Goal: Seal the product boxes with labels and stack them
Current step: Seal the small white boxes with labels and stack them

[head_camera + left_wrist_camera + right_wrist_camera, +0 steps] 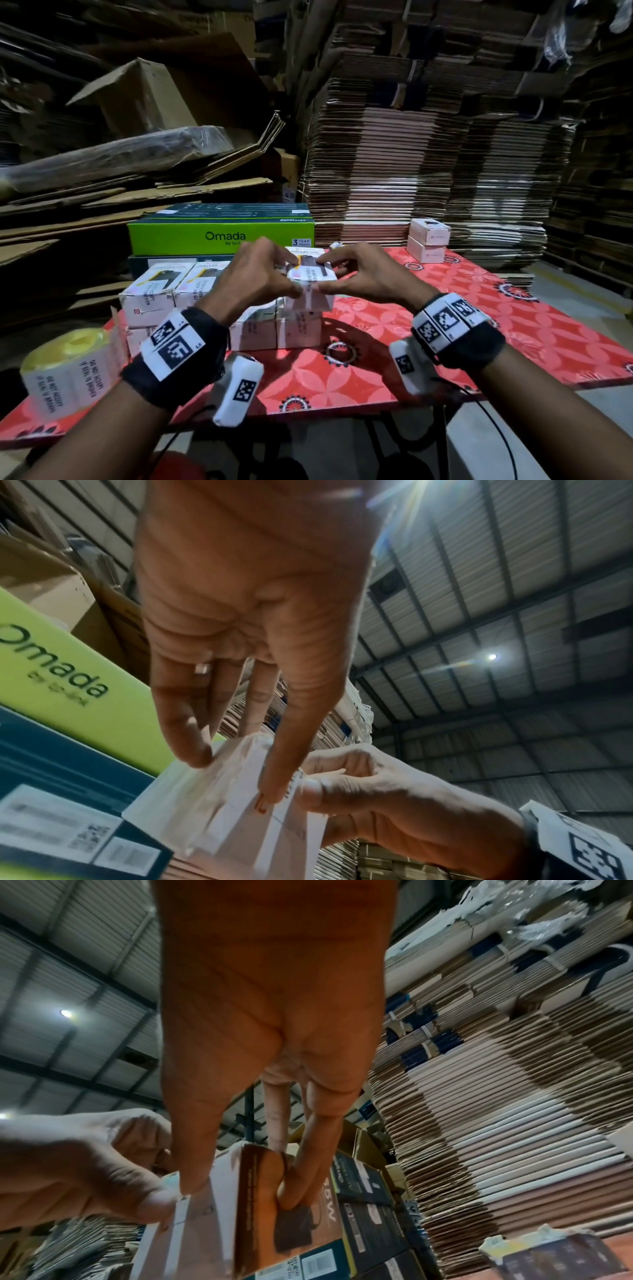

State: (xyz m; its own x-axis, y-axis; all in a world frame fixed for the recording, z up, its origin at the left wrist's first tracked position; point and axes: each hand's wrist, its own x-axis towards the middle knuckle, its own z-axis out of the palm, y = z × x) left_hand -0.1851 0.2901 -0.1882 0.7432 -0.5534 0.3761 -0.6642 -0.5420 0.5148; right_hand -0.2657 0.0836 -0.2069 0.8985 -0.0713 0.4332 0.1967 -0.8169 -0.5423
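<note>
Box: a small white box (310, 286) is held up between both hands, above the stacked boxes (212, 301) on the red tabletop (445, 325).
Left hand: the left hand (255, 277) has thumb and fingers curled round the box's left end; in the left wrist view the thumb tip presses the near face (240, 813).
Right hand: the right hand (363, 277) pinches the box's right end, thumb on the near side, fingers on the far side (298, 1185).
Label: a white seal label (310, 275) lies over the box's top edge; its print is too blurred to read, and I cannot tell whether it is fully stuck down.
Hidden: the hands cover both ends of the box; the forearms and wrist bands hide part of the stack.
Roll: a label roll (68, 370) sits at the tabletop's near left corner, well apart from the hands.
Far boxes: two small white boxes (428, 241) are stacked at the far right edge.
Behind: a green Omada box (219, 229) stands beyond the stack.
Wrist views: both are blurred, and the box is cut off at the bottom.
</note>
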